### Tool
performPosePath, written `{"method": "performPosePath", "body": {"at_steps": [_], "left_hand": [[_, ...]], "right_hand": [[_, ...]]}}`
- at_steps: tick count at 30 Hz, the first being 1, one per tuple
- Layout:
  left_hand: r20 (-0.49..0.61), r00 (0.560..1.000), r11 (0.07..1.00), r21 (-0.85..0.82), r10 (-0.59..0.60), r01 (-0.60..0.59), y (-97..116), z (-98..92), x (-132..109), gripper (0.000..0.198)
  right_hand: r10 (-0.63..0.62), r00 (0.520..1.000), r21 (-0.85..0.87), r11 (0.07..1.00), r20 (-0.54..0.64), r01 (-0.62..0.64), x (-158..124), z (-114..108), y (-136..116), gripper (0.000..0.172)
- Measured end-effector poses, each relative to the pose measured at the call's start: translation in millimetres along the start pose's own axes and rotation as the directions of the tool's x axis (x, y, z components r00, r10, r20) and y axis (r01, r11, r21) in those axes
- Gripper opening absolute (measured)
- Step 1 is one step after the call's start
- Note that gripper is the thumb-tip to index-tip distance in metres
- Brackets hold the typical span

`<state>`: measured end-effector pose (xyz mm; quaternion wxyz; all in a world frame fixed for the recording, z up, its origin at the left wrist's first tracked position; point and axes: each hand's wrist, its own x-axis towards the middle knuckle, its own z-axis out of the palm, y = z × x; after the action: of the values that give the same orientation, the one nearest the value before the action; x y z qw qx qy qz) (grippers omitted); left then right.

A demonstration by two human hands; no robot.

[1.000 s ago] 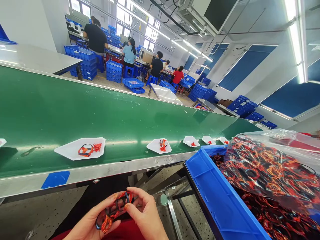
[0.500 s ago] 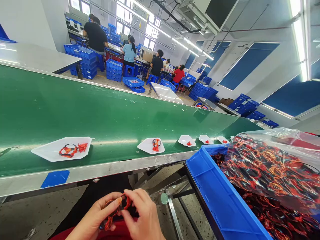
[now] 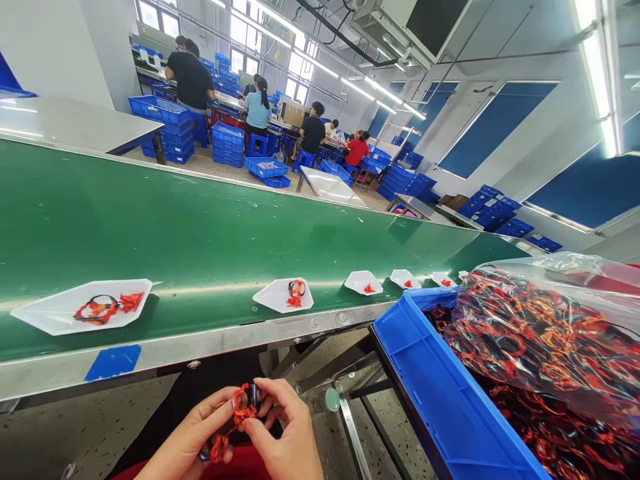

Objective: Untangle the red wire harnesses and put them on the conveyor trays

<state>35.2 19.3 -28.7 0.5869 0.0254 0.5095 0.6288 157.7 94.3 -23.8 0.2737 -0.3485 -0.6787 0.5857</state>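
Observation:
My left hand (image 3: 187,430) and my right hand (image 3: 285,427) hold a black loop wrapped with red-orange cord (image 3: 241,405) low in front of me, below the conveyor's steel edge. Fingertips of both hands pinch it, and a red-orange tassel hangs from it. A green conveyor belt (image 3: 200,227) carries white trays. The nearest tray (image 3: 55,310) and a second tray (image 3: 273,297) each hold a similar black and red-orange piece. To my right, a blue plastic crate (image 3: 440,393) holds a clear plastic bag (image 3: 540,333) full of more such loops.
The belt's steel edge (image 3: 200,350) bears a blue tape patch (image 3: 113,362). Smaller white trays sit farther along the belt. Beyond it, several seated co-workers (image 3: 313,133) work at long tables among stacks of blue crates (image 3: 177,137).
The white trays have travelled left along the belt. My hands have turned the loop, and the tassel now hangs lower and more upright.

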Motion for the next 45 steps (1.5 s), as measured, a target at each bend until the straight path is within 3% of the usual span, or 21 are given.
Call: {"method": "performPosePath", "body": {"at_steps": [6,13,18,22,26,29,31,34,36,38,41,43,45], "left_hand": [[-0.025,1.000,1.000,-0.018,0.014,-0.015,-3.1,-0.9,3.6,0.033],[-0.027,0.997,0.998,0.001,0.069,-0.069,-2.2,-3.2,5.2,0.029],[-0.023,0.993,0.993,0.026,0.113,-0.113,-2.1,-4.8,5.7,0.027],[-0.033,0.991,0.992,0.034,0.127,-0.126,-1.8,-3.6,6.0,0.030],[-0.099,0.993,0.998,-0.006,0.068,-0.069,2.8,-1.1,3.4,0.034],[-0.153,0.988,0.998,-0.062,-0.022,0.013,7.6,-0.2,0.4,0.035],[-0.168,0.984,0.996,-0.075,-0.050,0.038,10.0,0.1,-0.7,0.034],[-0.169,0.985,0.997,-0.077,-0.019,0.006,11.0,1.1,0.6,0.031],[-0.139,0.990,0.997,-0.069,0.025,-0.035,9.9,1.8,3.5,0.032],[-0.106,0.993,0.996,-0.061,0.054,-0.061,7.7,2.1,7.1,0.034],[-0.085,0.994,0.995,-0.055,0.074,-0.079,3.2,1.6,10.8,0.039],[-0.079,0.994,0.996,-0.039,0.071,-0.074,0.4,0.3,11.2,0.042],[-0.075,0.995,0.998,-0.017,0.063,-0.064,-1.7,-1.8,10.7,0.045]], "right_hand": [[-0.105,0.994,-0.065,0.993,-0.022,0.103,-2.1,3.4,-1.2,0.046],[-0.132,0.991,-0.043,0.991,-0.023,0.131,-1.7,1.9,1.4,0.051],[-0.132,0.991,0.007,0.991,-0.015,0.132,-0.7,3.5,4.5,0.047],[-0.167,0.986,-0.046,0.985,0.001,0.167,1.6,-2.2,-0.3,0.042],[-0.263,0.957,-0.215,0.948,-0.120,0.234,29.9,-35.3,-20.5,0.029],[-0.421,0.860,-0.482,0.840,-0.287,0.250,73.6,-77.0,-34.2,0.028],[-0.503,0.797,-0.614,0.758,-0.334,0.220,103.3,-103.4,-39.3,0.028],[-0.528,0.768,-0.658,0.729,-0.362,0.191,125.7,-121.7,-43.0,0.030],[-0.527,0.773,-0.656,0.729,-0.354,0.196,117.2,-113.1,-44.1,0.034],[-0.477,0.833,-0.597,0.766,-0.281,0.237,92.2,-89.6,-43.8,0.032],[-0.284,0.959,-0.389,0.881,0.022,0.270,45.2,-43.1,-39.3,0.027],[-0.176,0.964,-0.311,0.921,0.199,0.233,22.2,-17.0,-33.1,0.033],[-0.130,0.957,-0.292,0.934,0.260,0.206,10.5,-0.5,-25.4,0.039]]}}
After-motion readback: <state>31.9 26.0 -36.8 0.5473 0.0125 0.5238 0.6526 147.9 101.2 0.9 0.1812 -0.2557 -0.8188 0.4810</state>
